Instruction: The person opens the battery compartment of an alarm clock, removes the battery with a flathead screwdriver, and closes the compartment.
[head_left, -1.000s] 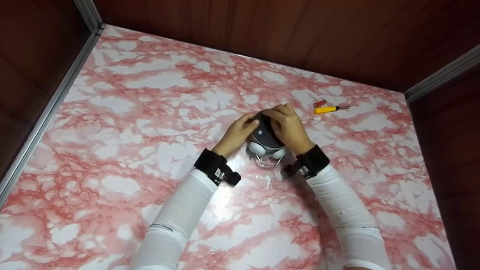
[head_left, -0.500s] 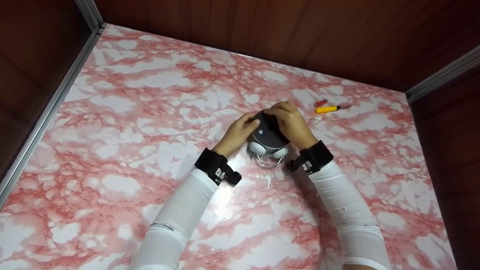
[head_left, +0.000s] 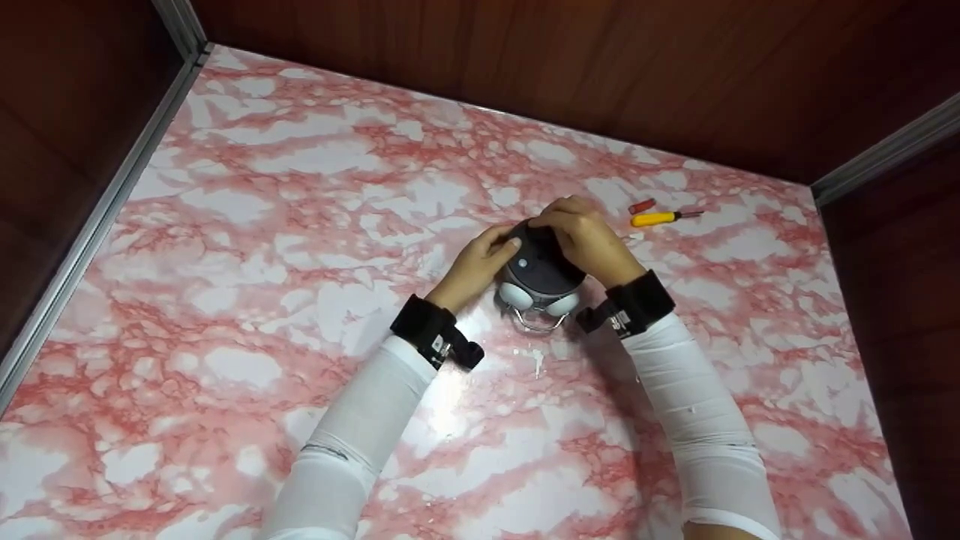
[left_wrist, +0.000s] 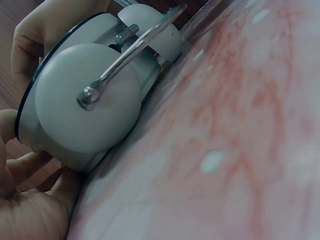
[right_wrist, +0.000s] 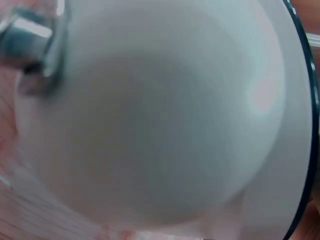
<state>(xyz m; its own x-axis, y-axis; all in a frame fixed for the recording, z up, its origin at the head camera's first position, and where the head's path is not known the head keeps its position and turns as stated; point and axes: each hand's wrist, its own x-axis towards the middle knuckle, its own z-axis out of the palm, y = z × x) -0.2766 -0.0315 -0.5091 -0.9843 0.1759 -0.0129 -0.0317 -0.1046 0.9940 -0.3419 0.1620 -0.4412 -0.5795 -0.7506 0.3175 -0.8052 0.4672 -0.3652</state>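
Note:
A twin-bell alarm clock [head_left: 541, 271] lies with its dark back upward on the table, its pale bells [left_wrist: 87, 97] and metal handle [left_wrist: 135, 47] toward the person. My left hand [head_left: 472, 268] grips the clock's left side, thumb on the dark back near a small light round spot, fingers down along the casing. My right hand [head_left: 589, 238] bends over the far right part of the back, its fingertips at the far edge; its thumb is hidden in the head view. In the right wrist view a bell [right_wrist: 160, 125] fills most of the picture, beside the clock's dark rim [right_wrist: 311, 125].
A yellow-handled screwdriver [head_left: 654, 219] and a small red cylindrical piece [head_left: 643, 206] lie on the red-and-white marbled table [head_left: 337, 225], right of the clock. Dark wood-look panels [head_left: 510, 60] stand around the table's far and side edges.
My right wrist and forearm have swung a little to the right and away, uncovering more of the clock's back, while the fingertips stay at its far edge. The left hand stays in place.

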